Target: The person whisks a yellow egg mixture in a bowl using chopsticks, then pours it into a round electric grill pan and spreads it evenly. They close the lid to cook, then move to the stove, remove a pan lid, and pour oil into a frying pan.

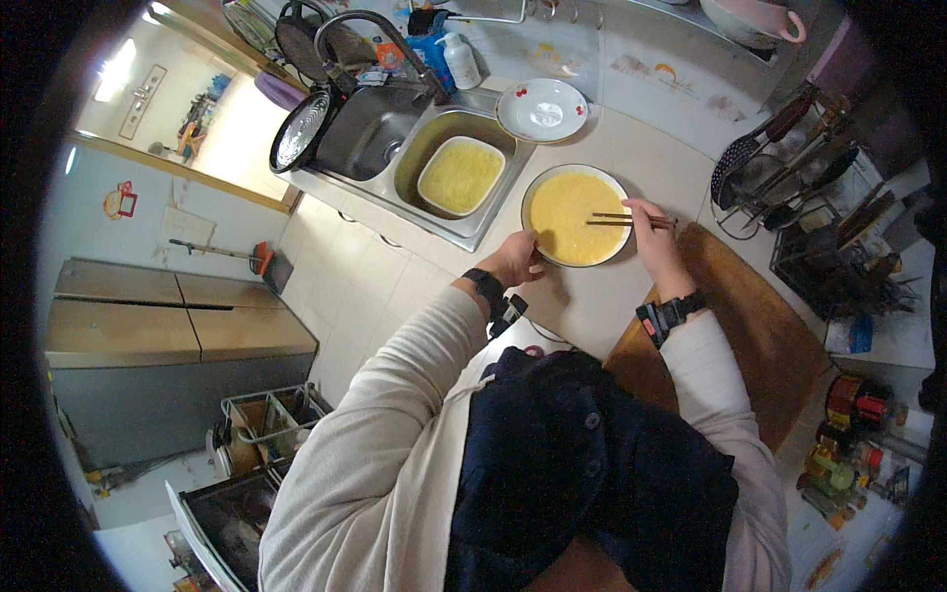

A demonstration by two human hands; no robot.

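Note:
A round bowl with a dark rim (pixel 525 200) stands on the counter, holding a yellow liquid (pixel 566 211) that looks like beaten egg. My left hand (pixel 518 259) grips the bowl's near left rim. In my right hand (pixel 652 240) is a pair of dark wooden chopsticks (pixel 618 220), their tips in the yellow liquid. A white plate with red cherry patterns (pixel 544 111) sits just behind the bowl.
To the left, a steel double sink (pixel 473 233) holds a square white container (pixel 499 181) with yellowish contents. A wooden cutting board (pixel 747 311) lies at the right. Utensil racks (pixel 784 251) stand beyond it, and a faucet (pixel 422 66) arches over the sink.

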